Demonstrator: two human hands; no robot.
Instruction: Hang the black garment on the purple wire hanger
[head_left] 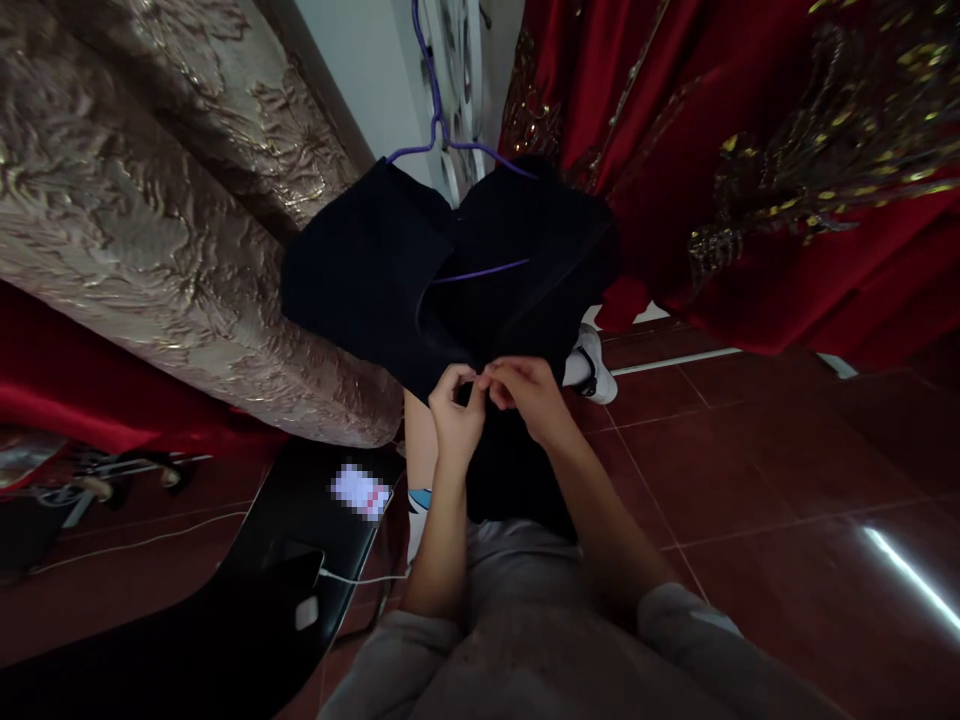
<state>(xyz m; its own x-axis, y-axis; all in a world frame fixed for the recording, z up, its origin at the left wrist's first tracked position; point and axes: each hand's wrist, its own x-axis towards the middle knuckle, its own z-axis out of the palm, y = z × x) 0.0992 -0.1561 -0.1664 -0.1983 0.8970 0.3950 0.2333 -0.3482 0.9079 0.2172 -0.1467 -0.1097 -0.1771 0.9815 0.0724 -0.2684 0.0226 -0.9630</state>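
A dark navy garment (390, 270) hangs on a purple wire hanger (439, 140) in front of me. My left hand (456, 412) and my right hand (527, 393) meet at the garment's front, just below its open collar. The fingertips of both hands pinch the dark cloth close together, touching each other. What sits between the fingertips is too small and dark to make out. The lower part of the garment drops behind my forearms.
A gold brocade fabric (142, 210) hangs at left, and a red embroidered one (750, 160) at right. A black chair (247, 600) at lower left holds a phone (300, 570) on a white cable. A white shoe (592, 365) rests on the red tiled floor (787, 480).
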